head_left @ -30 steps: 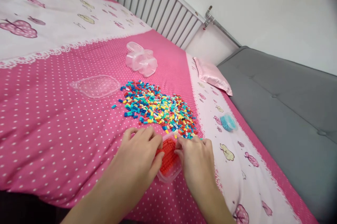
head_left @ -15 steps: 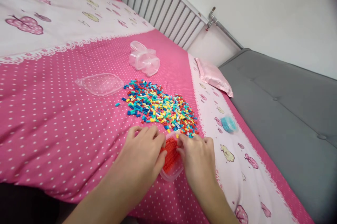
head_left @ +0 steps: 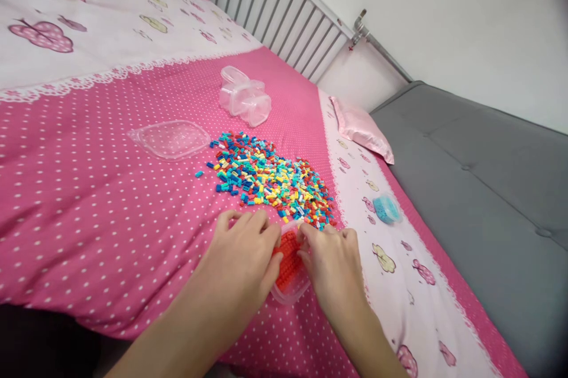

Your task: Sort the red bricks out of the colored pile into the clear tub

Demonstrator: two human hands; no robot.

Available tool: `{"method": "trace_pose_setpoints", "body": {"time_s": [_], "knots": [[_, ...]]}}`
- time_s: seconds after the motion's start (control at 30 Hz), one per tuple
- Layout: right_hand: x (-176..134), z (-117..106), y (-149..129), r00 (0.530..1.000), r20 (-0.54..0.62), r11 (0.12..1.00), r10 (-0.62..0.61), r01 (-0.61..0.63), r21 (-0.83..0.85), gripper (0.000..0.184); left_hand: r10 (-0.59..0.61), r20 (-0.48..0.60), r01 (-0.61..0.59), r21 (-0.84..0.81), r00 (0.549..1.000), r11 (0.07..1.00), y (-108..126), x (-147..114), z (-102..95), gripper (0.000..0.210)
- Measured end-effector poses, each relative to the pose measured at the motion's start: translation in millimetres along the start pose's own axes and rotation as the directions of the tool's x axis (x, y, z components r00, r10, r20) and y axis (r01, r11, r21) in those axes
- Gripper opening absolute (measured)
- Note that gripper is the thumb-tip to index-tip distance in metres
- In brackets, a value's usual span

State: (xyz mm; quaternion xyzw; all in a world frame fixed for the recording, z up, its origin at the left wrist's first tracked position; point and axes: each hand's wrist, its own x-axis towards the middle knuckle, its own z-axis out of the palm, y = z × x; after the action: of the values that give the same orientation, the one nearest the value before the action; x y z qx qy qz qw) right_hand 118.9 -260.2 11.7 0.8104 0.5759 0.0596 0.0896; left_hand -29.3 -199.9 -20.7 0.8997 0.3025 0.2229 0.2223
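A red studded piece (head_left: pixel 289 262), built like toy bricks, sits over a clear plastic container (head_left: pixel 290 295) at the near edge of a brick pile. My left hand (head_left: pixel 248 251) has its thumb and fingers closed on the left edge of the red piece. On the opposite side, my right hand (head_left: pixel 331 262) is pinched at the red piece's upper right edge; what lies between its fingertips is hidden. Just beyond both hands spreads the pile of small toy bricks (head_left: pixel 270 174) in blue, teal, yellow, red and white.
A clear lid (head_left: pixel 171 140) lies left of the pile. Stacked clear containers (head_left: pixel 245 97) stand farther back. To the right are a small tub with blue contents (head_left: pixel 386 209) and a pink pillow (head_left: pixel 361 129). A grey padded headboard (head_left: pixel 465 189) borders the pink bedspread (head_left: pixel 110 200).
The view has shifted very slightly. Both hands stay at the red studded piece, with only a tiny movement of the right fingers; the pile and containers look the same.
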Motion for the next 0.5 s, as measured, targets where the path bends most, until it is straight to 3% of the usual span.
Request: {"method": "trace_pose_setpoints", "body": {"time_s": [0.5], "knots": [[4.4,5.7,2.9,1.000,0.019,0.999,-0.017,0.016,0.038,0.019,0.021,-0.012,-0.021,0.011,1.000,1.000,-1.0,0.8,3.2,0.015]]}}
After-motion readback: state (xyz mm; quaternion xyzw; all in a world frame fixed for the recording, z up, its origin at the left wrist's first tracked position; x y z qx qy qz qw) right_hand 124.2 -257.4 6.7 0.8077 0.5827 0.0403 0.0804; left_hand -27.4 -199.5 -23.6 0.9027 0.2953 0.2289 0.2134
